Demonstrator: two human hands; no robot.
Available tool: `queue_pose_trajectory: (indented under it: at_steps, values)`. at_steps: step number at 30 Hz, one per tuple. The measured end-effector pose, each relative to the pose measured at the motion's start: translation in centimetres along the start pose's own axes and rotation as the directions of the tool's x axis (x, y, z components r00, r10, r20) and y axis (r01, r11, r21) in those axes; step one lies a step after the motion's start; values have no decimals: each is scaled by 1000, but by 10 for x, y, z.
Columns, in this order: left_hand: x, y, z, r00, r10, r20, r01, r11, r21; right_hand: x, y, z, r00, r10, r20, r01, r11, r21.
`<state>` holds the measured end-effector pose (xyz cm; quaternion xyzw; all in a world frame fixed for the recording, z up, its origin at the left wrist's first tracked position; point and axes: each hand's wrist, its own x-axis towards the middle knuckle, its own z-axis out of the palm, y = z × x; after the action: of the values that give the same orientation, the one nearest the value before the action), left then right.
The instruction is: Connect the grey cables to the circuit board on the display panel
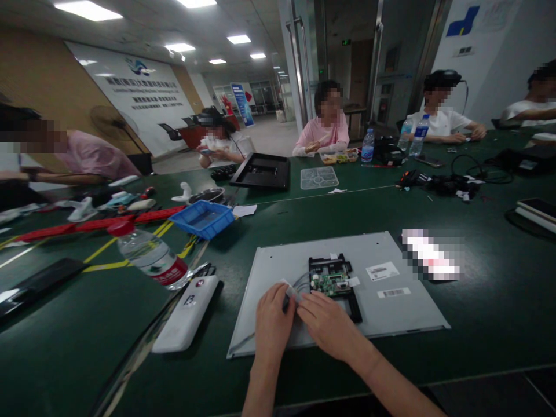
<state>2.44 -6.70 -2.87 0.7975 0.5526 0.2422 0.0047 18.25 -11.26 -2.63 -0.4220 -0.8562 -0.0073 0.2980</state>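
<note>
A flat grey display panel (pixel 278 260) lies back side up on the table in front of me. On its middle sits a black plastic frame (pixel 355 310) carrying a green circuit board (pixel 332 282). Thin grey cables (pixel 302 282) run left from the board toward my fingers. My left hand (pixel 274 315) pinches a small pale strip (pixel 290 288), perhaps tape, beside the cables. The closed fingertips of my right hand (pixel 328 324) meet the strip from the right; its exact kind is too small to tell. White labels (pixel 382 271) are stuck on the panel's right part.
Left of the panel are a white power bank (pixel 189 315) and a tilted water bottle (pixel 150 255). Beyond stand a blue basket (pixel 204 220), a black housing (pixel 263 172) and a clear divided tray (pixel 319 178). A lit phone (pixel 430 255) lies right. Several people sit around the table.
</note>
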Motion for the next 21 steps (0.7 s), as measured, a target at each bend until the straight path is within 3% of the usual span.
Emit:
queue_pose_trajectory:
  at_steps: [21]
  values:
    - [-6,0,0,998,48,37,-53,985,165,-1,1,1,999,7,32,-8,1000,29]
